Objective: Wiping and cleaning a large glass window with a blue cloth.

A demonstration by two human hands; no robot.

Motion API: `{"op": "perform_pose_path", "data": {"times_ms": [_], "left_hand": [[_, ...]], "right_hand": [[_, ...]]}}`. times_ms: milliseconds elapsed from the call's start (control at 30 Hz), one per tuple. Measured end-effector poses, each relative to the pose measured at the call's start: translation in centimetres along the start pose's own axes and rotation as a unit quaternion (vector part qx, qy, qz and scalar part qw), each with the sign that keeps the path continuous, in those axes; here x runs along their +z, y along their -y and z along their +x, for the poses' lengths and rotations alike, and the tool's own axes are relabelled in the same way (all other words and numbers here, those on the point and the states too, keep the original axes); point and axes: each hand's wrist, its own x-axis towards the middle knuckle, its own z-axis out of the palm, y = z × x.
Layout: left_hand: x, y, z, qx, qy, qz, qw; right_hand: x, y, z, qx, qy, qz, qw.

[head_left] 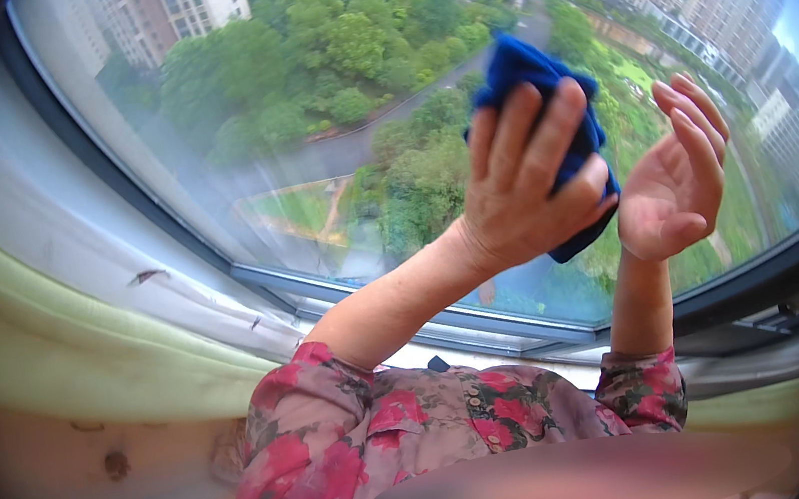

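Note:
My left hand (531, 172) holds a folded blue cloth (536, 60), its fingers spread over the cloth's near side. The cloth is in front of the window pane (375, 142); I cannot tell whether it presses on the glass. To the right of the cloth, my right hand (675, 178) is raised with its palm partly showing. Its fingers are loosely curved and apart, with nothing in them. Both forearms come from floral-patterned sleeves.
A dark window frame (132, 169) runs down the left and along the bottom of the glass. Pale green and white curtain fabric (76, 322) hangs at the left. A window latch (792, 319) shows at the lower right. Trees and tall buildings stand outside.

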Motion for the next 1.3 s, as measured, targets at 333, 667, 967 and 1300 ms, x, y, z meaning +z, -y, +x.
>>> {"op": "perform_pose_path", "data": {"times_ms": [333,667,967,1300], "left_hand": [[-5.0,7.0,-1.2,0.005,0.046,0.003,0.999],[-6.7,7.3,-5.5,-0.124,-0.009,0.047,0.991],[-8.9,10.6,-7.9,-0.033,0.120,0.049,0.991],[-7.6,5.5,-13.4,-0.115,0.100,0.040,0.988]], "right_hand": [[-0.5,0.3,0.3,-0.045,0.091,-0.133,0.986],[-0.7,1.1,1.5,-0.076,0.150,-0.174,0.970],[-1.3,1.3,1.2,-0.063,0.151,-0.175,0.971],[-1.2,1.3,1.5,-0.068,0.148,-0.163,0.973]]}}
